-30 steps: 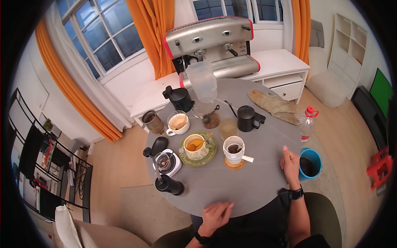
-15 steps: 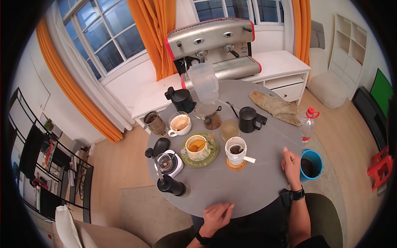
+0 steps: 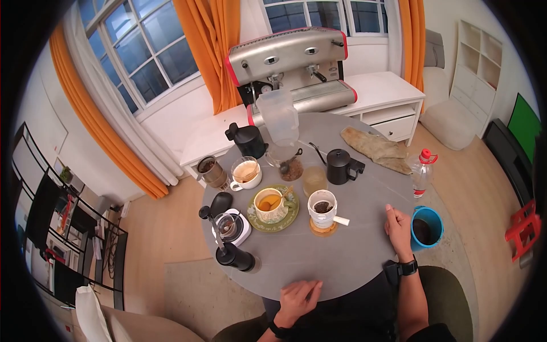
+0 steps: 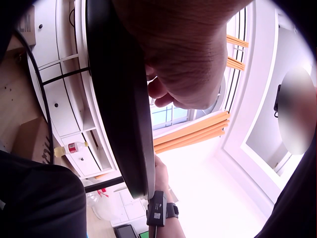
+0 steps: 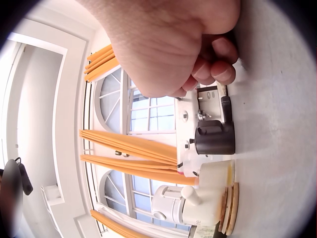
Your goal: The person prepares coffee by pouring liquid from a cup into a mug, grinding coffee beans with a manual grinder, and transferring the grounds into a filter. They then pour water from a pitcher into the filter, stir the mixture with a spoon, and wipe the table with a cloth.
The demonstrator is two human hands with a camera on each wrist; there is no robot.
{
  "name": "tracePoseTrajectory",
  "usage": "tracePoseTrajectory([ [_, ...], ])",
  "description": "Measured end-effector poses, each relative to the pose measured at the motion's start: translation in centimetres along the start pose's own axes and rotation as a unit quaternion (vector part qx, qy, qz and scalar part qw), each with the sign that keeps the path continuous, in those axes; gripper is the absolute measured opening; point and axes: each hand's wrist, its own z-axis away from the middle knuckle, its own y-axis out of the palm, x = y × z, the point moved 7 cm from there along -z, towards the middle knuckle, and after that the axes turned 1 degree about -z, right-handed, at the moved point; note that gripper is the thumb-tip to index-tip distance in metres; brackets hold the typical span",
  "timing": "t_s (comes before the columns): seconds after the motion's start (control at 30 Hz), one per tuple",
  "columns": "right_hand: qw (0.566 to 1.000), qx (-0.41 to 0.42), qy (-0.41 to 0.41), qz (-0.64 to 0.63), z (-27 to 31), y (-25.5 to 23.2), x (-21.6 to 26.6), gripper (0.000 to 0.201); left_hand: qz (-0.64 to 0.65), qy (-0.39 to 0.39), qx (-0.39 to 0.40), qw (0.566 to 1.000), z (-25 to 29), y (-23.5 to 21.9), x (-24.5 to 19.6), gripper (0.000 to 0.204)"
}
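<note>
My left hand (image 3: pixel 298 299) rests at the table's near edge, fingers loosely curled and holding nothing. On the right side of the grey table (image 3: pixel 319 268), my right hand (image 3: pixel 399 231) lies with its fingers loosely bent round nothing. Nearest to it on the table is a white cup-shaped dripper (image 3: pixel 323 206) with dark grounds inside, standing over a wooden coaster (image 3: pixel 323 230). Left of that, a patterned cup (image 3: pixel 271 205) of amber drink sits on a green saucer (image 3: pixel 279 226). The right wrist view shows the black gooseneck kettle (image 5: pixel 215 137) beyond my curled fingers.
At the left stand a black hand grinder (image 3: pixel 236 256), a white scale (image 3: pixel 241 231) and a glass cup (image 3: pixel 246 172). Behind are a black pitcher (image 3: pixel 249 141) and a clear plastic jug (image 3: pixel 279 117). A cloth (image 3: pixel 376 147) lies back right; a blue bucket (image 3: pixel 426 228) stands beside the table.
</note>
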Motion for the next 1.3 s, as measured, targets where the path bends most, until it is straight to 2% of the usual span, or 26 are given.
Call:
tracePoseTrajectory([
  [0.17, 1.000, -0.002, -0.004, -0.001, 0.0, 0.0, 0.0, 0.053, 0.026, 0.010, -0.019, 0.999, -0.1, 0.0, -0.1, 0.009],
  [0.27, 1.000, -0.001, -0.005, 0.001, 0.0, 0.0, 0.0, 0.054, 0.045, -0.031, -0.035, 0.998, 0.2, -0.6, 0.3, 0.012],
  [0.33, 1.000, 0.001, -0.008, 0.008, 0.0, 0.0, 0.1, 0.054, 0.091, -0.108, -0.156, 0.978, 2.9, -2.2, 2.5, 0.013],
  [0.37, 1.000, 0.000, -0.007, 0.009, 0.0, -0.1, 0.0, 0.054, 0.113, -0.146, -0.216, 0.959, 4.4, -2.7, 3.9, 0.018],
  [0.43, 1.000, -0.002, -0.006, 0.011, 0.0, -0.1, -0.2, 0.054, 0.113, -0.133, -0.364, 0.915, 6.1, -4.1, 5.5, 0.053],
  [0.53, 1.000, -0.001, 0.002, 0.003, 0.1, 0.1, 0.2, 0.054, 0.054, -0.242, -0.385, 0.889, 4.0, -6.9, 6.2, 0.081],
  [0.63, 1.000, 0.004, 0.010, -0.001, -0.1, 0.1, -0.2, 0.054, 0.054, -0.279, -0.378, 0.881, 2.2, -8.0, 8.0, 0.087],
  [0.73, 1.000, 0.007, 0.002, 0.012, -0.2, 0.1, -0.4, 0.053, 0.098, -0.313, -0.335, 0.883, 2.3, -8.1, 11.0, 0.082],
  [0.87, 1.000, 0.005, 0.001, 0.008, -0.1, -0.2, -0.3, 0.053, 0.169, -0.336, -0.302, 0.876, 1.0, -7.8, 11.3, 0.071],
  [0.93, 1.000, 0.021, 0.013, -0.004, 0.0, 0.1, 0.5, 0.053, 0.144, -0.327, -0.290, 0.888, 0.8, -7.8, 11.1, 0.064],
  [1.07, 0.999, 0.041, -0.027, 0.012, 1.7, 0.9, 6.1, 0.052, 0.138, -0.311, -0.292, 0.894, 1.4, -7.7, 11.1, 0.054],
  [1.13, 0.997, 0.048, -0.052, 0.011, 3.0, 1.9, 9.3, 0.051, 0.130, -0.332, -0.279, 0.892, 1.8, -7.6, 10.3, 0.052],
  [1.23, 0.985, 0.097, -0.132, 0.050, 5.0, 4.2, 13.1, 0.047, 0.140, -0.356, -0.256, 0.888, 2.4, -7.2, 9.4, 0.045],
  [1.3, 0.960, 0.143, -0.233, 0.058, 6.8, 6.8, 16.6, 0.037, 0.154, -0.361, -0.230, 0.891, 2.6, -6.9, 8.9, 0.039],
])
